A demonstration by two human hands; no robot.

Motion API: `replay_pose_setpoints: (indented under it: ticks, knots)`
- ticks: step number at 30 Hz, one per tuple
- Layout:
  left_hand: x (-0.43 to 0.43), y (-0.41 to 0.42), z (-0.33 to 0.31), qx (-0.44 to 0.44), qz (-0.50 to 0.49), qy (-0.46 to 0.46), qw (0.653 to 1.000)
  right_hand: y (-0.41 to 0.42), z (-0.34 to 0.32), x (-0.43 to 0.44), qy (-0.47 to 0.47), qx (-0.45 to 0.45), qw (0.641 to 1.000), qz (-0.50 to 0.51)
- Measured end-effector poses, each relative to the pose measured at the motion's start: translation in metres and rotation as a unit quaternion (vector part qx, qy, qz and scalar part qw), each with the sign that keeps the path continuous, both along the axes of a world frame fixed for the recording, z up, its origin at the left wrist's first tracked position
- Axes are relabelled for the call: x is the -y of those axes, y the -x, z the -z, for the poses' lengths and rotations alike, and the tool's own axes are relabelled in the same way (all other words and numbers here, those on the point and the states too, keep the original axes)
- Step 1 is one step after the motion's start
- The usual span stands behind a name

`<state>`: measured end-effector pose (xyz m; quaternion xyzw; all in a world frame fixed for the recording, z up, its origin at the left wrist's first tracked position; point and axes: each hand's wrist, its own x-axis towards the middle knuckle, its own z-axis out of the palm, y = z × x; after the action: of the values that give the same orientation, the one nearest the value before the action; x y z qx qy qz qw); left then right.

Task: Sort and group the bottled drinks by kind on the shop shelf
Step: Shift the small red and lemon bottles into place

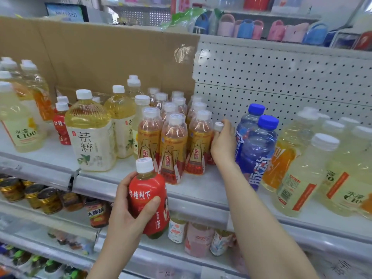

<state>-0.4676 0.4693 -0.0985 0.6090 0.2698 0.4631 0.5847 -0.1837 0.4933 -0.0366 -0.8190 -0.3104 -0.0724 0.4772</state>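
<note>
- Nearest the lens, the left hand (124, 206) held a small red-labelled plastic bottle with a white screw cap (149, 200) upright in front of the shelf's front edge; its fingers (152, 203) were curled round the body, with the thumb across the label
- Further in, the right hand (222, 141) reached onto the white metal shelf (201, 190) and gripped a second white-capped bottle (218, 126) near its neck; the hand hid most of it, with only a strip of red showing below
- That bottle stood between the cluster of gold-and-red labelled bottles (173, 141) and the two blue-capped blue bottles (255, 146), close to both
- Two more red-labelled bottles (61, 125) stood at the left of the shelf, behind the large pale tea bottles (90, 135), so the red ones likely belonged there
- Both small bottles looked full, so fairly light for one hand but firm in the wall; the glossy sleeve could be slippery
- A grip round the waist seemed safest, since a neck hold might let the bottle swing into its neighbours
- Lifting straight up before moving sideways would likely keep the tightly packed gold-and-red bottles from toppling
</note>
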Motion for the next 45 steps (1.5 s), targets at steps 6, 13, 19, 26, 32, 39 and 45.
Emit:
replay_pose_setpoints:
  ticks: [6,13,19,26,32,39,45]
  knots:
    - [0.007,-0.019,0.003,0.006,0.033,0.0,0.999,0.038,0.009,0.041,0.032,0.122,0.992,0.027]
    - [0.013,-0.038,0.002,0.012,0.043,0.003,0.999,0.068,0.015,0.075,0.0,0.135,0.991,-0.006]
    - [0.008,-0.038,0.012,0.052,0.022,0.059,0.997,0.07,0.041,0.085,-0.031,-0.058,0.989,-0.131]
    - [0.002,-0.011,0.02,0.094,-0.004,0.12,0.988,0.095,0.033,0.1,-0.191,-0.153,0.961,-0.125]
    - [-0.024,0.048,0.027,0.117,-0.014,0.178,0.977,0.167,0.027,0.098,-0.241,-0.219,0.928,-0.178]
    - [-0.082,0.169,0.031,0.067,-0.075,0.175,0.979,0.28,0.059,0.031,-0.183,-0.245,0.93,-0.202]
    - [-0.14,0.256,0.029,0.073,-0.082,0.18,0.977,0.37,0.055,-0.029,-0.152,-0.23,0.932,-0.234]
